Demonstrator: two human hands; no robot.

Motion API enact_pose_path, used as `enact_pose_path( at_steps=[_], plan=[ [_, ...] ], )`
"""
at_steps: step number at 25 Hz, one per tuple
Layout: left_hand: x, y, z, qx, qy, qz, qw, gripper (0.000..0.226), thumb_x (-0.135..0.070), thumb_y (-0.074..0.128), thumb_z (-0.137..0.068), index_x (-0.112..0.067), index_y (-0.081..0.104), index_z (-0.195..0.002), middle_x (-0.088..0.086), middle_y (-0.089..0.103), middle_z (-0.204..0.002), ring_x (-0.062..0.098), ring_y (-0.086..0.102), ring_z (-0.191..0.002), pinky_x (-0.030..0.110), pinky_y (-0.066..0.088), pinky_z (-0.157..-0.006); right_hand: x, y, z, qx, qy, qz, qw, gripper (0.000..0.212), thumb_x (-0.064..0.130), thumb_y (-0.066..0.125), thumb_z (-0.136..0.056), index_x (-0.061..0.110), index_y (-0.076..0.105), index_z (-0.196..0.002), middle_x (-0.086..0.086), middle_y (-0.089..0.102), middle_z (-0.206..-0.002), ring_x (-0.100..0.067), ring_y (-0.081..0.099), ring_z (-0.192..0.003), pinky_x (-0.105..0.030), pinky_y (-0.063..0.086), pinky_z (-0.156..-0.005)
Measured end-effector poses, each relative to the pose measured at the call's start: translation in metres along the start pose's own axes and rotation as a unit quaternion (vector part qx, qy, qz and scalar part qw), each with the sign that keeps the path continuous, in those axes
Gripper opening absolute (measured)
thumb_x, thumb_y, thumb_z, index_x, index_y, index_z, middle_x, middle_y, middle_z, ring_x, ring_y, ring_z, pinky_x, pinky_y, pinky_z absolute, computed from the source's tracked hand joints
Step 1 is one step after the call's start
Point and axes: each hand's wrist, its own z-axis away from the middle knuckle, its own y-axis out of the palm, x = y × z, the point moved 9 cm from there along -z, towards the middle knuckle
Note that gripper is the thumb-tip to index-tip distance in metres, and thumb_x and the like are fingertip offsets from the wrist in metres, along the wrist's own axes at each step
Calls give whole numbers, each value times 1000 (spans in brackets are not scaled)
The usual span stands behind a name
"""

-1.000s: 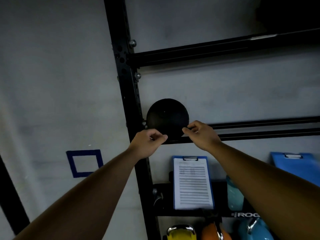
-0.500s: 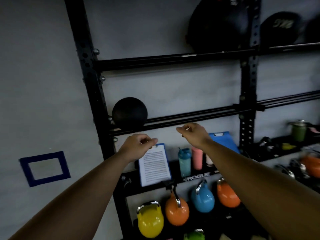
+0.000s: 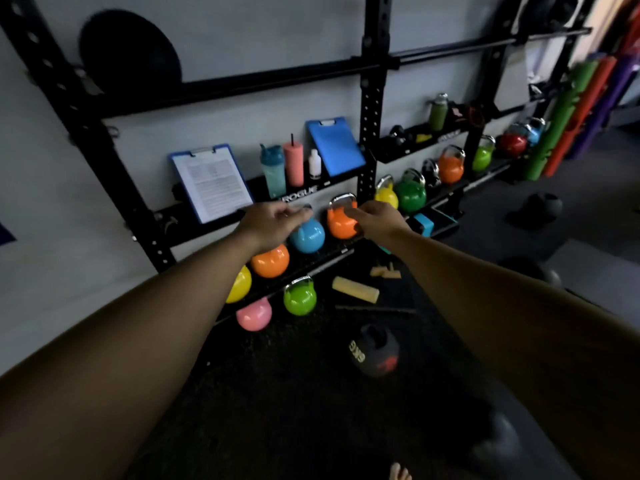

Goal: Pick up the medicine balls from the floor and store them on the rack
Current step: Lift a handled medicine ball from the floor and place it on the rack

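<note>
A black medicine ball [image 3: 130, 51] rests on the rail of the black rack [image 3: 370, 109] at the upper left. On the dark floor lies a black ball with red print [image 3: 375, 350], below and in front of my hands. Another black ball [image 3: 540, 209] lies on the floor at the right, and a grey one [image 3: 498, 441] near the bottom right. My left hand [image 3: 273, 223] and my right hand [image 3: 375, 220] hang in the air in front of the kettlebell shelf, both holding nothing, fingers loosely apart.
Coloured kettlebells [image 3: 343, 220] fill the low shelves. Clipboards [image 3: 213, 183], bottles [image 3: 294, 164] and a blue box [image 3: 420, 225] sit on the rack. A yellow foam block [image 3: 355, 289] lies on the floor. Foam rollers [image 3: 561, 116] lean at the right. My bare toes [image 3: 400, 472] show below.
My hands have let go of the black ball on the rail and dropped lower. My view has swung down and right, bringing the floor and its balls into sight.
</note>
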Motion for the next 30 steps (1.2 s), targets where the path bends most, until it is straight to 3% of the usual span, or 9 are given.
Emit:
enact_pose_path(
  at_steps=[2, 5, 8, 12, 18, 24, 26, 28, 30],
  plan=[
    [-8, 19, 6, 15, 10, -9, 1000, 40, -64, 74, -84, -26, 73, -75, -12, 72, -71, 2, 66, -68, 26, 45, -67, -17, -12, 14, 4, 13, 29, 999, 36, 59, 68, -89, 24, 70, -82, -3, 72, -84, -22, 65, -79, -28, 42, -63],
    [-1, 58, 10, 56, 4, -43, 998, 52, -83, 62, -62, -34, 71, -77, -3, 72, -82, 17, 66, -81, 30, 46, -75, -54, -26, 21, 7, 40, 82, 996, 51, 61, 64, -90, 11, 72, -93, -12, 74, -96, -31, 67, -90, -37, 48, -72],
    [18, 103, 7, 98, -11, -59, 993, 45, -77, 69, -72, -34, 72, -84, -6, 74, -90, 15, 67, -85, 23, 45, -70, -106, -38, 25, 12, 80, 89, 993, 59, 65, 62, -89, 8, 74, -100, -14, 74, -94, -32, 69, -88, -39, 52, -74],
    [35, 160, -28, 124, -28, -64, 990, 33, -65, 75, -84, -33, 71, -82, -15, 68, -81, -2, 60, -73, 21, 41, -63, -181, -45, 9, 38, 122, 103, 986, 48, 66, 58, -91, 22, 68, -75, -5, 66, -76, -26, 64, -72, -32, 39, -55],
    [55, 248, -121, 145, -86, -54, 984, 48, -73, 68, -67, -29, 74, -88, -10, 69, -83, 13, 65, -81, 31, 47, -74, -292, -58, -81, 50, 168, 81, 981, 47, 68, 58, -88, 23, 67, -80, -2, 66, -77, -21, 62, -69, -32, 39, -56],
    [133, 354, -190, 185, -187, -40, 964, 48, -77, 66, -65, -34, 73, -86, -19, 71, -87, -3, 65, -85, 21, 44, -67, -421, -6, -163, 169, 224, 112, 953, 56, 71, 56, -86, 28, 53, -50, 11, 50, -43, -7, 48, -40, -31, 33, -49],
    [163, 386, -204, 203, -206, -34, 957, 51, -78, 64, -65, -34, 74, -89, -20, 71, -86, -5, 64, -84, 20, 44, -69, -457, 16, -179, 183, 243, 113, 946, 49, 72, 58, -84, 31, 59, -59, 12, 58, -53, -9, 56, -50, -33, 41, -53],
    [201, 427, -223, 243, -212, -40, 946, 54, -78, 65, -68, -34, 73, -98, -20, 70, -90, -1, 65, -89, 25, 49, -78, -497, 52, -199, 207, 261, 118, 935, 40, 71, 60, -85, 32, 62, -76, 8, 67, -76, -13, 63, -71, -34, 50, -64],
    [239, 468, -250, 279, -209, -53, 936, 50, -77, 68, -77, -38, 69, -109, -21, 66, -95, 0, 64, -92, 27, 48, -81, -537, 91, -226, 229, 269, 124, 927, 36, 70, 61, -86, 33, 63, -86, 8, 67, -87, -12, 62, -80, -34, 50, -69]
  ],
)
